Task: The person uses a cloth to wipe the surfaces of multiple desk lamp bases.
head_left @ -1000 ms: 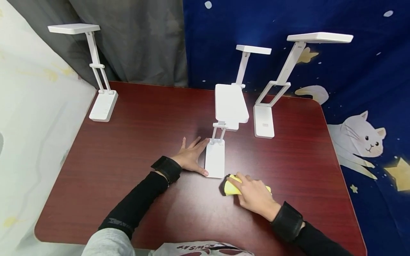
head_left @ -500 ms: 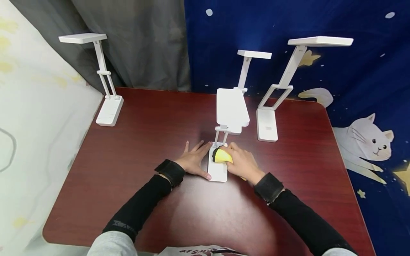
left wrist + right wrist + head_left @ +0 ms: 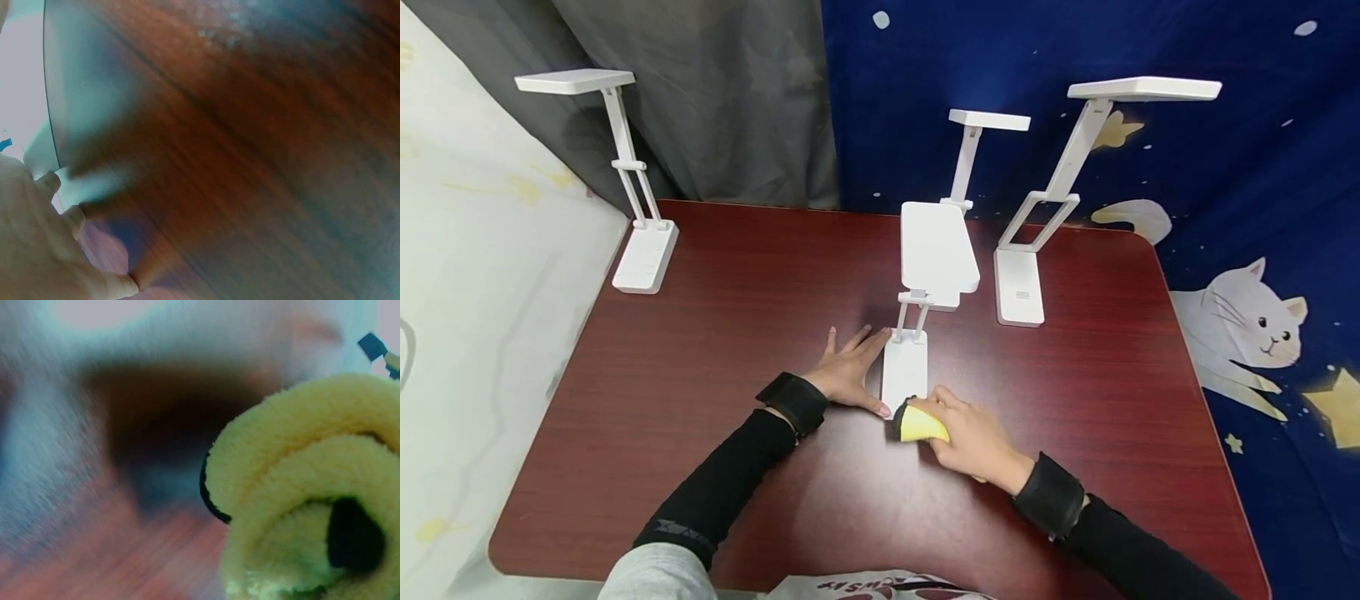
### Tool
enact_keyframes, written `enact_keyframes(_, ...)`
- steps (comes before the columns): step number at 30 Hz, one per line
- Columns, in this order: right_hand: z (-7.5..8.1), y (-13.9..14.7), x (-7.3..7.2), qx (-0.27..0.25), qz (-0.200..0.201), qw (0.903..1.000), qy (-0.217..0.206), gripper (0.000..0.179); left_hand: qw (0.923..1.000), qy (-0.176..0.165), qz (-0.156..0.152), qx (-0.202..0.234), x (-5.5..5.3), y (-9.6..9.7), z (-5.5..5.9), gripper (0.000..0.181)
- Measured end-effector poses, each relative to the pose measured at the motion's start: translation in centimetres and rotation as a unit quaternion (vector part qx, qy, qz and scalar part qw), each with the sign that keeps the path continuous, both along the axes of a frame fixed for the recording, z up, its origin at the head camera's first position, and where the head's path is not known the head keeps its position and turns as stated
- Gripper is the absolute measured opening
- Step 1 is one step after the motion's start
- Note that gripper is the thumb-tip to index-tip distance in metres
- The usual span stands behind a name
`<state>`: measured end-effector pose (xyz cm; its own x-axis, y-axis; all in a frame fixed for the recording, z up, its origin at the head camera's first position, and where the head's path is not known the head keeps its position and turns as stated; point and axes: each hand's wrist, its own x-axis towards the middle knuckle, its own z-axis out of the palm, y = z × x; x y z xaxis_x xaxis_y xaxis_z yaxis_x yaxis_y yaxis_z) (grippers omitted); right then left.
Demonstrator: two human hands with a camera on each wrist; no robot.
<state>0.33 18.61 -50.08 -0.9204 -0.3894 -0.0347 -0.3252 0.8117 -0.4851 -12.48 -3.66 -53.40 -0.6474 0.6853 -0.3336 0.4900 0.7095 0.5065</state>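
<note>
**At the near end of the lamp base (image 3: 906, 367), a yellow cloth (image 3: 923, 426)**

The right hand (image 3: 973, 439) grips the cloth at the base's near edge. The left hand (image 3: 853, 372), fingers spread, touches the base's left side. Tabletop (image 3: 737, 292) stretches wide leftward and toward its own near edge. Only the right wrist view shows the cloth's rolled layers.

Head view bright, glare on tabletop (image 3: 850, 512); wrist views blurry.

The near lamp (image 3: 905, 367) stands on the table (image 3: 737, 292), the rear lamp (image 3: 966, 162) behind it.
</note>
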Motion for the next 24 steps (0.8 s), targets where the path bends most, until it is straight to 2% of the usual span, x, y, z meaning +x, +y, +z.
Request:
enact_keyframes(4, 0.5, 0.4, 0.4, -0.018, 0.035, 0.9982, -0.044, 0.054, 1.0000, -0.005, 0.002, 0.001, 0.1, -0.3, 0.1, 0.135)
enact_keyframes(6, 1.0, 0.5, -0.1, -0.039, 0.042, 0.9960, -0.068, 0.053, 1.0000, -0.006, 0.001, 0.000, 0.1, -0.4, 0.2, 0.136)
enact_keyframes(8, 1.7, 0.5, -1.3, -0.061, 0.034, 0.9944, -0.080, 0.052, 1.0000, -0.005, 0.001, -0.001, 0.1, -0.5, 0.2, 0.136)
enact_keyframes(11, 2.4, -0.1, -3.8, -0.064, -0.002, 0.9963, -0.057, 0.052, 1.0000, -0.002, 0.000, -0.004, 0.0, -0.4, 0.0, 0.136)
enact_keyframes(14, 2.1, -1.0, -6.3, -0.017, -0.019, 0.9996, -0.009, 0.053, 1.0000, -0.006, 0.000, -0.005, 0.0, -0.2, -0.4, 0.135)
enact_keyframes(16, 1.6, -1.5, -7.3, 0.022, -0.014, 0.9996, 0.012, 0.053, 0.9999, -0.011, -0.001, -0.006, 0.0, -0.1, -0.7, 0.134)
enact_keyframes(19, 0.7, -1.9, -7.7, 0.054, -0.001, 0.9983, 0.024, 0.053, 0.9998, -0.018, -0.002, -0.006, 0.0, 0.1, -0.9, 0.135)
enact_keyframes(24, 0.3, -2.0, -6.6, 0.034, 0.016, 0.9989, 0.026, 0.051, 1.0000, -0.003, 0.000, 0.002, -0.1, -0.1, -0.5, 0.136)
